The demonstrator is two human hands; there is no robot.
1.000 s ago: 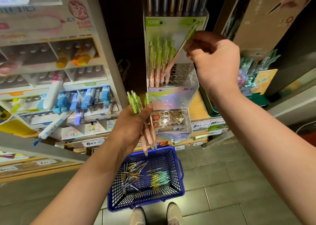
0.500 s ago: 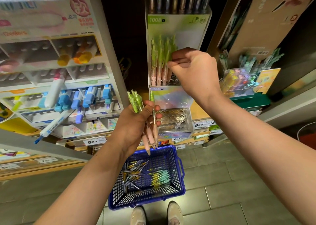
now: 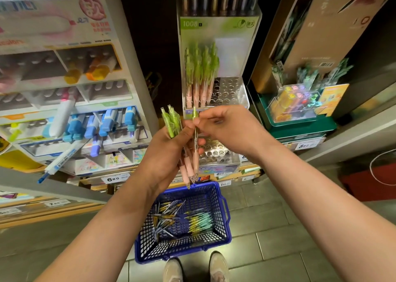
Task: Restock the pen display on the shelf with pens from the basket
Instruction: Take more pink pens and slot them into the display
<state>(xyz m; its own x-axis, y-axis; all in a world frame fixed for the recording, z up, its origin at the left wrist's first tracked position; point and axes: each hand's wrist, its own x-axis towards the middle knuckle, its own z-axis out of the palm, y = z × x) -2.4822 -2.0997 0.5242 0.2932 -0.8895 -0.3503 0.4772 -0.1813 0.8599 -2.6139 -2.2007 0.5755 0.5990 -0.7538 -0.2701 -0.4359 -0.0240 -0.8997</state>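
Last pen's seated in the pen display (image 3: 232,88). Your right hand (image 3: 232,129) is back down, fingers (image 3: 206,119) pinching the next green pen (image 3: 195,147) from the bundle (image 3: 172,121) gripped in your left hand (image 3: 164,161). Empty holes remain above.

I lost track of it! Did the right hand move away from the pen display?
Yes. The right hand dropped from the pen display to the pens in the left hand, pinching one.

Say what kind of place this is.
Most likely a stationery shop aisle. Printed price tags hang below the goods, a clear pen display stands beside a marker rack, and a blue shopping basket of pens sits on the tiled floor.
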